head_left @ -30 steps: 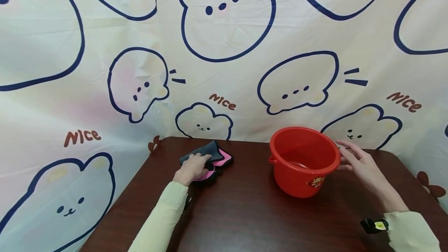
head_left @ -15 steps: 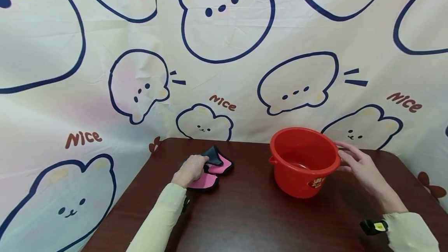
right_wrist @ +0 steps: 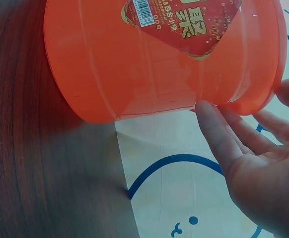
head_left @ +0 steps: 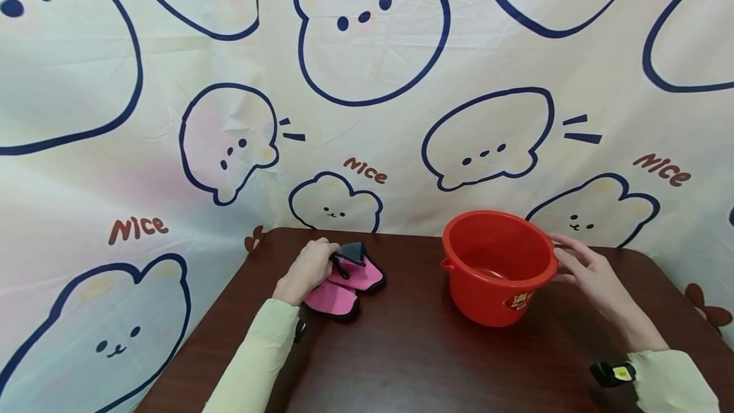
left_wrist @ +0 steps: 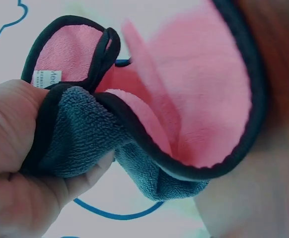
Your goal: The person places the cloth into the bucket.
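Note:
On the left of the table, my left hand [head_left: 305, 271] grips a cleaning cloth [head_left: 331, 299], pink on one side and blue-grey on the other, edged in black. Its gathered top is lifted while the pink lower part hangs or lies near the tabletop. Up close in the left wrist view, the cloth [left_wrist: 199, 94] is bunched between thumb and fingers, and a small white tag [left_wrist: 47, 78] shows. A red bucket [head_left: 484, 304] stands upright on the right. My right hand [head_left: 592, 278] touches its right side with mostly straight fingers, the thumb at the rim.
The dark brown wooden table [head_left: 401, 349] runs back to a cream curtain [head_left: 367, 132] printed with blue-outlined cartoon bears. A red and gold label [right_wrist: 184, 25] is on the bucket's side.
My left hand has gathered the cloth and raised its top edge, turning more of the pink side into view. The right hand and the bucket stay in place.

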`<state>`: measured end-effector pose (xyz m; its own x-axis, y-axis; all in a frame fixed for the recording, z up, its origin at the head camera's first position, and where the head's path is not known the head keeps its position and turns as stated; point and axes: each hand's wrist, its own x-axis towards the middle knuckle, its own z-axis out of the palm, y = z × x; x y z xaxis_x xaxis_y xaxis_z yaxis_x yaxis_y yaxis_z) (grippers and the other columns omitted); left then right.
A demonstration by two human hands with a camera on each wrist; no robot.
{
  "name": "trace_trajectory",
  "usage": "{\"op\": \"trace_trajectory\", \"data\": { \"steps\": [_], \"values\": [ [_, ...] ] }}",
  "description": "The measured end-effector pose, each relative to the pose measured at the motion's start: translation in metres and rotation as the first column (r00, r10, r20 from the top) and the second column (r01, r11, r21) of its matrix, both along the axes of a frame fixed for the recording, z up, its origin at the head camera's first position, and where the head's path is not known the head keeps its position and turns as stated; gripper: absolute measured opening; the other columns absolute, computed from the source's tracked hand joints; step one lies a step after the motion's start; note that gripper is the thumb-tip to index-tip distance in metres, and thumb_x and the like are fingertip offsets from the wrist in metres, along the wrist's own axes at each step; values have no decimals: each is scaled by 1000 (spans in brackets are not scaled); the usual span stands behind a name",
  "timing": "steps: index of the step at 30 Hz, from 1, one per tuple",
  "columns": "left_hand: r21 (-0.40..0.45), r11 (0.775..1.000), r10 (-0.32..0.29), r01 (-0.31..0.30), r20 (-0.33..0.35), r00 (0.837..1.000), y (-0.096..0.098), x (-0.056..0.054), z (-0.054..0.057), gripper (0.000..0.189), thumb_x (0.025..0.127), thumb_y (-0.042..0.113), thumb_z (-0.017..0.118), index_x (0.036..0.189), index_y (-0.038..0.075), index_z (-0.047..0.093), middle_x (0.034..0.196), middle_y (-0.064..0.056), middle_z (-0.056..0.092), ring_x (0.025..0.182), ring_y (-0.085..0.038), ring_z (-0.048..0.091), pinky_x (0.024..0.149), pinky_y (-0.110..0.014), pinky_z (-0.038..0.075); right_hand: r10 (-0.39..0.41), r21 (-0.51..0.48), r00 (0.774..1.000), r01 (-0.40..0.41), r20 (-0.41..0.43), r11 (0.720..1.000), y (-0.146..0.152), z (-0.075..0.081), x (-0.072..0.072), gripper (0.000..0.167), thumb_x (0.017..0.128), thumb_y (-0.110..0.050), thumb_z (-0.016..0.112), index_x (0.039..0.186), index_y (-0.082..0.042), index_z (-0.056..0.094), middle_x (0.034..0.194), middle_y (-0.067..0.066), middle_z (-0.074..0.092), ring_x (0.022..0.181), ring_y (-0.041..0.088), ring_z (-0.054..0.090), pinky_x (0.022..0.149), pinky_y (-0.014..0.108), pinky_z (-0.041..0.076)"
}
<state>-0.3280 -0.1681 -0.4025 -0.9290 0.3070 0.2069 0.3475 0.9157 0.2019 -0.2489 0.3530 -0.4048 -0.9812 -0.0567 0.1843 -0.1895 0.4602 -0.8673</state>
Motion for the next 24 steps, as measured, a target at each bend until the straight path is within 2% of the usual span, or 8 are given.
{"op": "trace_trajectory", "data": {
  "steps": [4,12,20,24],
  "values": [
    [34,999,-27,30,-80,996,4,3,12,27,86,-3,61,108,9,73,98,-10,66,89,-23,60,81,-38,56,-1,-5,1000,1,3,1000,0,-1,0,59,102,-44,45,155,-23,29,134,-19,51,98,-1,69,80,24,58],
    [64,994,-73,90,-232,970,17,9,38,23,85,-4,62,99,10,74,104,-10,68,95,-29,60,86,-41,54,4,-13,1000,-4,3,1000,1,-1,-1,57,102,-43,45,154,-28,30,133,-20,50,98,1,69,80,24,58],
    [111,983,-105,148,-329,939,38,20,63,21,85,-4,65,98,10,73,104,-8,65,91,-25,57,83,-37,54,-8,-3,1000,8,8,1000,1,-1,0,58,101,-45,45,154,-28,30,139,-13,50,99,-2,68,80,24,58],
    [135,973,-123,185,-373,920,48,24,75,20,84,-5,66,96,10,72,104,-7,65,90,-25,56,82,-37,54,-16,0,1000,16,2,1000,-1,0,1,58,101,-46,44,154,-28,29,144,-4,49,101,-7,65,80,22,57]
  ]
}}
